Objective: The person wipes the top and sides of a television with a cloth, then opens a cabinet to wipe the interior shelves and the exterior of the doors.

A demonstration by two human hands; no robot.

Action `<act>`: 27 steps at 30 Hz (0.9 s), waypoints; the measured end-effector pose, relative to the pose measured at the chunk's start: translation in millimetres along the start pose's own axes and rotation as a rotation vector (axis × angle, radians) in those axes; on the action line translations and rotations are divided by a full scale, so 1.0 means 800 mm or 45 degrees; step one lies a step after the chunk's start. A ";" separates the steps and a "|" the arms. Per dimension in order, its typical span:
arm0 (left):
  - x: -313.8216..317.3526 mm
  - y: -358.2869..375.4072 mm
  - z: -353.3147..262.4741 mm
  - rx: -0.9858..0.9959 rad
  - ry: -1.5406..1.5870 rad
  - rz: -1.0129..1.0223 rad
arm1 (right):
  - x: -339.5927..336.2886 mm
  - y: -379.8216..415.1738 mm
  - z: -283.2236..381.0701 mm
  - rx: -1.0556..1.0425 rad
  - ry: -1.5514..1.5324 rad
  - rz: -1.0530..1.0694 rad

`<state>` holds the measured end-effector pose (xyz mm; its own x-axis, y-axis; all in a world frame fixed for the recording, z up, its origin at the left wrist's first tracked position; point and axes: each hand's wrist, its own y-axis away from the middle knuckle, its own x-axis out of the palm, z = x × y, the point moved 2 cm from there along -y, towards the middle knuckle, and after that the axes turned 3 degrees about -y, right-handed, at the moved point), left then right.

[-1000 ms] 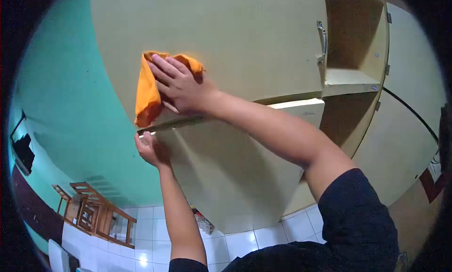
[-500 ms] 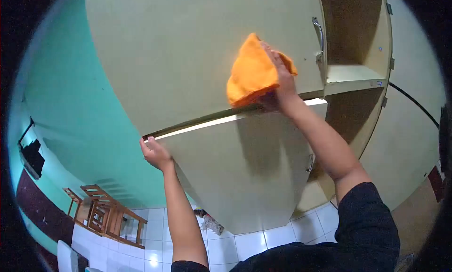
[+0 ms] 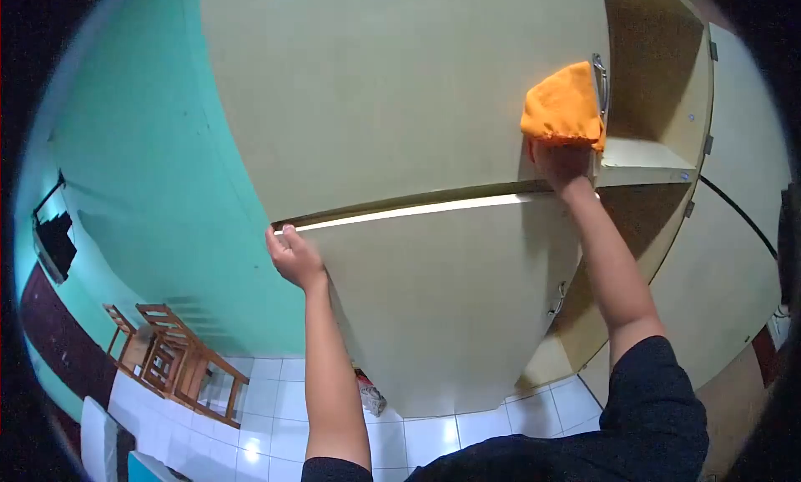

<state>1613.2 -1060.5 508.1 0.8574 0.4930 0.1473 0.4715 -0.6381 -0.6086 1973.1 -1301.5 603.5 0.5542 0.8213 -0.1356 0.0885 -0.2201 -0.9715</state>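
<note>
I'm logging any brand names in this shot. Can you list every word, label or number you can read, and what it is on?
None can be read. The cabinet doors, the orange cloth under the right hand, the green wall and the wooden chair show no lettering. The small thing on the floor by the cabinet is too blurred to tell. The left hand grips the lower door's top edge.

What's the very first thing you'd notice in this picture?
The bright orange cloth jumps out first: the right hand presses it against the pale upper cabinet door, right beside the metal handle. Next comes the left hand, gripping the top corner of the open lower door, with the teal wall on the left.
</note>
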 end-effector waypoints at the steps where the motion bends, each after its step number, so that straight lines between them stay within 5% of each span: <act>1: 0.001 0.003 0.003 0.012 -0.003 -0.011 | 0.013 0.002 0.003 0.056 -0.054 0.032; 4: 0.002 0.004 0.006 -0.020 0.003 -0.003 | -0.002 -0.017 0.069 -0.079 -0.074 -0.201; 10: 0.000 0.003 0.005 0.063 -0.007 -0.024 | -0.007 -0.062 0.207 -0.037 -0.278 0.132; 16: -0.006 0.001 0.005 0.000 0.005 0.108 | -0.014 -0.102 0.349 -0.226 -0.481 -0.171; 19: 0.005 0.004 0.022 0.209 0.122 0.063 | -0.001 -0.102 0.397 -0.187 -1.722 -0.129; 22: 0.017 0.007 0.044 0.202 0.513 -0.004 | -0.002 -0.100 0.452 -0.544 -0.742 -0.129; 23: 0.008 0.005 0.021 -0.233 1.074 0.096 | -0.014 -0.105 0.453 -0.680 -0.805 -0.182; 25: -0.005 0.003 0.005 0.099 0.330 0.099 | 0.006 -0.104 0.461 -0.707 -0.779 -0.267; 27: -0.005 0.003 0.004 0.140 0.121 0.151 | 0.005 -0.100 0.451 -0.717 -0.799 -0.232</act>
<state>1610.5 -1062.0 503.8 0.9237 0.3569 0.1390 0.3449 -0.6173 -0.7071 1669.9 -1091.0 610.3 -0.0540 0.9715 -0.2309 0.6205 -0.1485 -0.7700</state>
